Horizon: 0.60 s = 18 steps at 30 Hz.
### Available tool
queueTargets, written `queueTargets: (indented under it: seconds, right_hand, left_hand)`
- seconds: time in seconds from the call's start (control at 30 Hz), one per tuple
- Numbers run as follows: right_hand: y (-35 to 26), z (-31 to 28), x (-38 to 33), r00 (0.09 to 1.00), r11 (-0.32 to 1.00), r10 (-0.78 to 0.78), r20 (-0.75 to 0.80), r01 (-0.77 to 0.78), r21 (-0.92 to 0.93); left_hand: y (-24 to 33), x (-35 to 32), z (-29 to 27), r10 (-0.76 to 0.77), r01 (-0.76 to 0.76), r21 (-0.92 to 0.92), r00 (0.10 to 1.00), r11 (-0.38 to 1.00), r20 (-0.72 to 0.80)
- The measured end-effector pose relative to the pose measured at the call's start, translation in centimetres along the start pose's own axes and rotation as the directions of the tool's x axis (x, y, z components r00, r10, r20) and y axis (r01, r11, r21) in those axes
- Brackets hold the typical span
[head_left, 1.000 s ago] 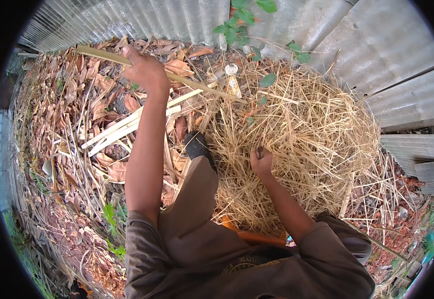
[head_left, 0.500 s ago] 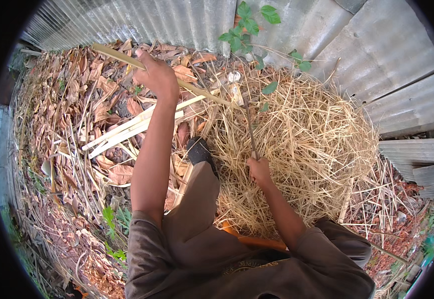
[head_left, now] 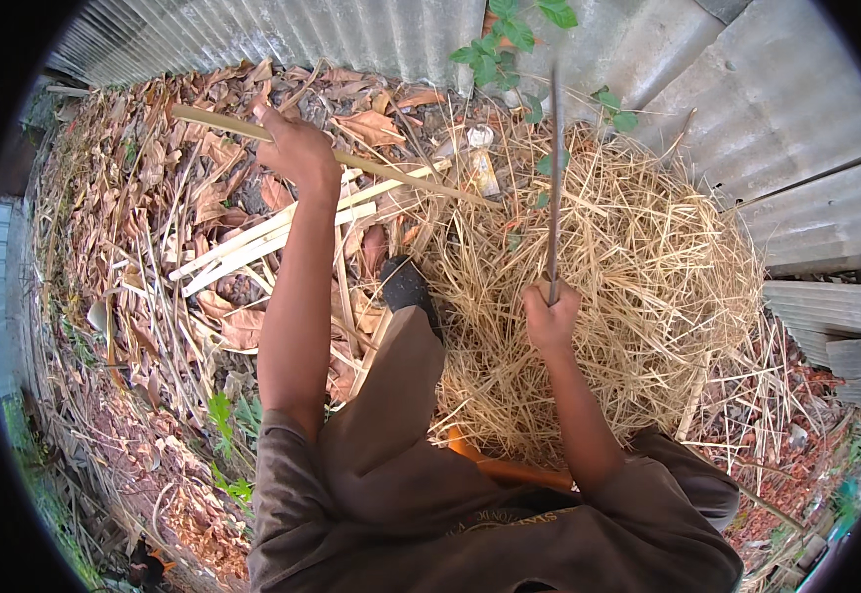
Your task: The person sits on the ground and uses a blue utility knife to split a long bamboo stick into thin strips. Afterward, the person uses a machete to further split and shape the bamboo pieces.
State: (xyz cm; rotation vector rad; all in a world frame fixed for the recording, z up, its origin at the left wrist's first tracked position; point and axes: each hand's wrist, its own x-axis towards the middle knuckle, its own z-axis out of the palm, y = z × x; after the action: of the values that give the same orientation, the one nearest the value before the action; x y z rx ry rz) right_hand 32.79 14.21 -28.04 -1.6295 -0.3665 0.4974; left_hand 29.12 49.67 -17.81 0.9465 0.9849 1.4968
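My left hand (head_left: 297, 153) is closed around a long, flat bamboo strip (head_left: 406, 178), held out over the dry leaves. One end of the strip points to the upper left and the other slants down toward the shavings. In my right hand (head_left: 553, 314) is a long, narrow machete (head_left: 556, 168), gripped at its handle, which the fingers mostly hide. Its blade points up and away, apart from the strip and blurred near the tip. Beneath the left forearm lie several pale split strips (head_left: 262, 247). A heap of straw-coloured shavings (head_left: 638, 287) spreads below the right hand.
Grey corrugated metal sheets (head_left: 351, 40) stand along the far side and right. A green leafy plant (head_left: 495, 59) grows against them. Brown fallen leaves (head_left: 243, 326) cover the ground at left. My dark shoe (head_left: 408, 284) rests beside the heap; something orange (head_left: 515, 472) shows beneath me.
My right hand has risen slightly and moved right, swinging the machete blade upright and away from the bamboo strip. The left hand keeps its hold, with the strip tilted a little flatter.
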Motion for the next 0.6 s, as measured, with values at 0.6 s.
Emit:
queueTargets:
  seconds: [0.6]
  right_hand:
    - [-5.4,-1.4,0.5,0.994,0.992,0.109,-0.026,-0.111,-0.067]
  left_hand:
    - [9.7,-5.6,4.2,0.153,-0.109,-0.164,0.945,0.98,0.29]
